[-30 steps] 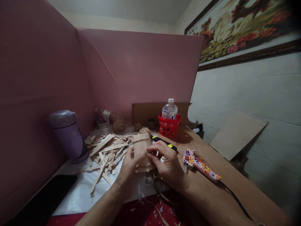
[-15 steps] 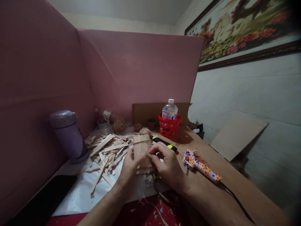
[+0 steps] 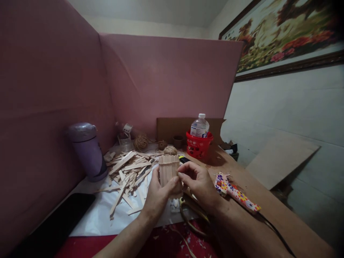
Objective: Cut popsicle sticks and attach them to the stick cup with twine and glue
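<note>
Upright in front of me is a piece made of wooden craft sticks (image 3: 168,172) set side by side, with a band of twine (image 3: 169,163) across its upper part. My left hand (image 3: 159,192) is closed round its left side and lower front, the thumb lying over the sticks. At the right edge of the piece, my right hand (image 3: 199,183) is closed with thumb and forefinger pinched together; what lies between those fingertips is too small to make out. Below the right hand, scissors with gold-coloured handles (image 3: 185,215) are partly hidden.
Loose craft sticks (image 3: 129,170) are heaped on a white sheet at left, near a purple bottle (image 3: 87,154) and a black phone (image 3: 61,218). Twine balls (image 3: 141,142) and a red bucket (image 3: 197,147) holding a plastic bottle stand behind. A flower-patterned glue gun (image 3: 236,193) lies right.
The view has shifted, so the whole scene sits further right. The stick piece is still in my left hand, whose thumb now reaches further right across it. My right fingers have come slightly away from the front.
</note>
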